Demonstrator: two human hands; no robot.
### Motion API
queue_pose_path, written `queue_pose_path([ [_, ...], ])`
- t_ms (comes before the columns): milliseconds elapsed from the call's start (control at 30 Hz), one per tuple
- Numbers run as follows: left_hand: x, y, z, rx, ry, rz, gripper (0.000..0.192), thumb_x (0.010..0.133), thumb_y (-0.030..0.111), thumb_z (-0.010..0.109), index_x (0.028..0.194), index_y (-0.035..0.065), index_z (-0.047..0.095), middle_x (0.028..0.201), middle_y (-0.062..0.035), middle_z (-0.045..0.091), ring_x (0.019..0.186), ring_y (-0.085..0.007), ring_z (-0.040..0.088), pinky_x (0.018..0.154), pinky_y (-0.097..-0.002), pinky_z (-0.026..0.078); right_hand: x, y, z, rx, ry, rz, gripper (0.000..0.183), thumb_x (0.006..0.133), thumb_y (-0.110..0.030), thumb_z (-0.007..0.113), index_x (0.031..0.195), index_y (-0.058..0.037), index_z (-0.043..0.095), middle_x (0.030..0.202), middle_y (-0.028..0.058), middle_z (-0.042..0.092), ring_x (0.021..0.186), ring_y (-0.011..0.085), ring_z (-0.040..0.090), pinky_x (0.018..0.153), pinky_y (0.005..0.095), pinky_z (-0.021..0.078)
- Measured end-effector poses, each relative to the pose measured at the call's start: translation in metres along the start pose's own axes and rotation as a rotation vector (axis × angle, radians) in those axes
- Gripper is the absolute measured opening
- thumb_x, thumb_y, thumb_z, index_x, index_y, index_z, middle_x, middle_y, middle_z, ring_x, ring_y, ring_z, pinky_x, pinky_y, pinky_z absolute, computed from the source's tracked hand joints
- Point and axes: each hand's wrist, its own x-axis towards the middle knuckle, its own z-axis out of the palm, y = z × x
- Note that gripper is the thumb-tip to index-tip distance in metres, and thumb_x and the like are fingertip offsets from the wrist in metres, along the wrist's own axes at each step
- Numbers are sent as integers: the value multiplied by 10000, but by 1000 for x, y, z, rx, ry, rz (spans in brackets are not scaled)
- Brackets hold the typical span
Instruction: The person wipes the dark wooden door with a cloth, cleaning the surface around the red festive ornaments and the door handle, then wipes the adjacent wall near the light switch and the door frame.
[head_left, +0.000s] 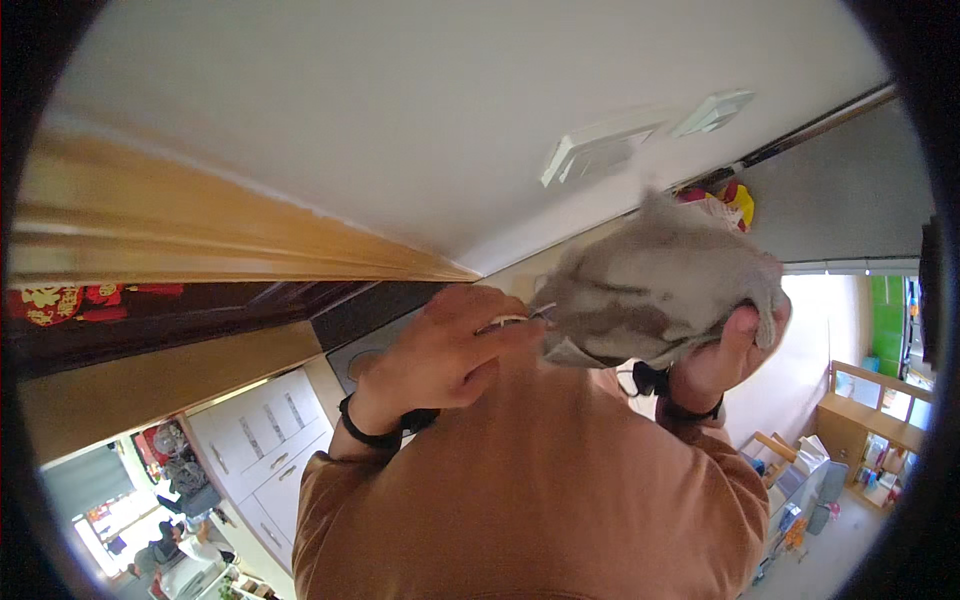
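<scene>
A crumpled grey cloth (645, 285) is bunched up in front of my chest. My right hand (739, 349) grips it at its right side, the thumb pressed on the fabric. At the cloth's left edge is my left hand (450, 349), its fingers bent and blurred. A thin, pale curved thing (502, 322) shows at those fingers; whether it is held or worn is not plain. Black bands circle both wrists. The cloth hides most of the right fingers.
Switch plates (600, 150) are on the pale wall (337, 127) ahead. A wooden door frame (225, 225) runs along the left, near red hangings (56, 304). White drawers (262, 442) stand lower left. Wooden shelving (874, 420) and a cluttered table (787, 480) are at right.
</scene>
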Motion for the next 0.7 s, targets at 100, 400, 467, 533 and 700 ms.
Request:
queue_pose_path([
  [100, 22, 10, -7, 254, 246, 26, 340, 692, -21, 589, 1000, 98, 667, 1051, -114, 608, 1011, -308, 572, 831, -408, 470, 30, 13, 10, -334, -69, -393, 184, 809, -111, 690, 931, 25, 667, 1120, 190, 593, 1000, 303, 594, 839, 363, 467],
  [400, 43, 5, -7, 1035, 861, 25, 270, 773, -4, 578, 961, 164, 672, 1142, -101, 566, 1193, -328, 442, 959, -389, 438, 86, 34, 41, -638, -400, -654, 374, 653, 133, 554, 986, 2, 664, 1046, 135, 615, 831, 260, 629, 715, 310, 510],
  [467, 39, -3, -7, 1056, 874, 53, 265, 778, -9, 572, 957, 161, 668, 1131, -90, 569, 1184, -318, 451, 938, -370, 453, 86, 34, 46, -655, -455, -681, 360, 623, 93, 562, 958, 2, 658, 1014, 124, 613, 818, 261, 625, 677, 309, 512],
  [533, 36, -12, -7, 1070, 887, 89, 260, 784, -14, 565, 952, 157, 665, 1120, -78, 572, 1176, -309, 461, 916, -352, 468, 87, 36, 49, -637, -454, -691, 352, 621, 77, 569, 954, 2, 656, 1015, 120, 613, 806, 251, 622, 667, 310, 509],
  [700, 38, -22, -7, 1127, 831, 207, 169, 788, 23, 620, 899, 146, 653, 1081, -31, 603, 1147, -263, 494, 776, -316, 514, 78, 28, 66, -679, -502, -729, 314, 619, 26, 606, 925, -21, 657, 998, 103, 615, 745, 220, 600, 618, 305, 487],
])
